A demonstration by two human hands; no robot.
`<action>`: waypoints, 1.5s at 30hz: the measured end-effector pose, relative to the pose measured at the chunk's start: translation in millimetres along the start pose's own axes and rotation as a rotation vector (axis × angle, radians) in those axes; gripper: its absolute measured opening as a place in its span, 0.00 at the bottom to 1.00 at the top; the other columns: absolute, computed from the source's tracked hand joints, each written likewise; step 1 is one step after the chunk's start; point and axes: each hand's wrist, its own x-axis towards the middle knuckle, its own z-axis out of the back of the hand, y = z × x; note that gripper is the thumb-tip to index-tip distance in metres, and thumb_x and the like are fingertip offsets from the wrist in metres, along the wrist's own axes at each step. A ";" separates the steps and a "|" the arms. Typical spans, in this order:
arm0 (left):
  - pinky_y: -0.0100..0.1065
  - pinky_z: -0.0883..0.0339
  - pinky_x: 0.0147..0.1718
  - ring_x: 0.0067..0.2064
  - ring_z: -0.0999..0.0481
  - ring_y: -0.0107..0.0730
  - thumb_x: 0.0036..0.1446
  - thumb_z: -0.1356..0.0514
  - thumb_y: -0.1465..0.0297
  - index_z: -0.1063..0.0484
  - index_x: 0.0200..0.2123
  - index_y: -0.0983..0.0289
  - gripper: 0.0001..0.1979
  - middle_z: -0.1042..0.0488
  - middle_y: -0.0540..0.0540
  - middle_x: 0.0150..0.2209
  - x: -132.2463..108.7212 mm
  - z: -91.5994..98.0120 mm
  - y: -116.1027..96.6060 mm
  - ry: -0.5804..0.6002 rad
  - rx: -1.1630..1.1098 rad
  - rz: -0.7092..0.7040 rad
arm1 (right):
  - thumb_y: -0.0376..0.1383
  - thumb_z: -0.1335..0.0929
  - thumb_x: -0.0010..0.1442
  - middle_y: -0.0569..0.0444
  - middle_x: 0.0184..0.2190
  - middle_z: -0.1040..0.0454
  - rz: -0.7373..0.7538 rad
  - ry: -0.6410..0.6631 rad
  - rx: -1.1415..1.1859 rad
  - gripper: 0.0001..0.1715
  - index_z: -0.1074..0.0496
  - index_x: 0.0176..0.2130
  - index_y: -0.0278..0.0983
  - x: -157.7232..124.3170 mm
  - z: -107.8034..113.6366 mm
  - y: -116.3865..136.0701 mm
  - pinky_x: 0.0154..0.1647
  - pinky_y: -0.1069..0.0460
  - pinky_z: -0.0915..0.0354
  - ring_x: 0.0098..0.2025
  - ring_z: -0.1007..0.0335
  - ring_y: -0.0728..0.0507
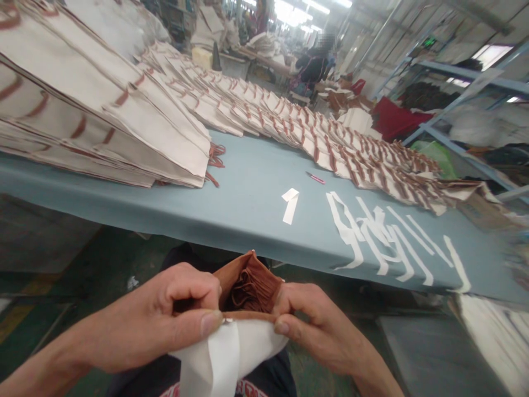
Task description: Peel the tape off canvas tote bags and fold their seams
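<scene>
Low in the head view, a cream fabric bag with a brown lining is held with its mouth spread. My left hand pinches the near rim on the left, thumb on the outside. A white strip hangs from that rim just beside the thumb. On the right, my right hand grips the same rim between thumb and bent fingers. Brown cords or gathered folds lie inside the bag; which of the two I cannot tell. The bag's lower part is partly hidden by the strip and my hands.
On the blue-green table, white strips lie at the right near the edge. A small pink-handled cutter lies mid-table. Stacked cream pieces with brown straps fill the left and back. A person is in the background.
</scene>
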 end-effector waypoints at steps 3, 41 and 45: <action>0.28 0.47 0.24 0.27 0.42 0.28 0.67 0.40 0.59 0.39 0.25 0.59 0.20 0.41 0.44 0.24 -0.2 -1.4 -0.4 -0.014 0.029 0.025 | 0.66 0.33 0.77 0.56 0.29 0.24 -0.061 0.010 0.030 0.40 0.25 0.32 0.37 -1.3 2.4 -1.5 0.36 0.53 0.38 0.32 0.31 0.47; 0.33 0.53 0.26 0.28 0.45 0.28 0.72 0.41 0.35 0.40 0.26 0.60 0.37 0.43 0.44 0.26 -4.4 5.7 21.7 0.039 -0.088 -0.048 | 0.55 0.27 0.75 0.62 0.20 0.36 0.143 -0.002 0.162 0.33 0.31 0.26 0.38 52.1 -31.9 35.2 0.24 0.55 0.46 0.22 0.45 0.52; 0.31 0.51 0.26 0.28 0.44 0.27 0.70 0.39 0.34 0.39 0.26 0.61 0.38 0.42 0.44 0.26 -4.5 10.4 36.9 0.010 -0.079 -0.054 | 0.57 0.29 0.76 0.60 0.22 0.34 0.115 -0.017 0.150 0.34 0.31 0.27 0.38 46.8 -27.2 28.6 0.25 0.55 0.45 0.23 0.44 0.52</action>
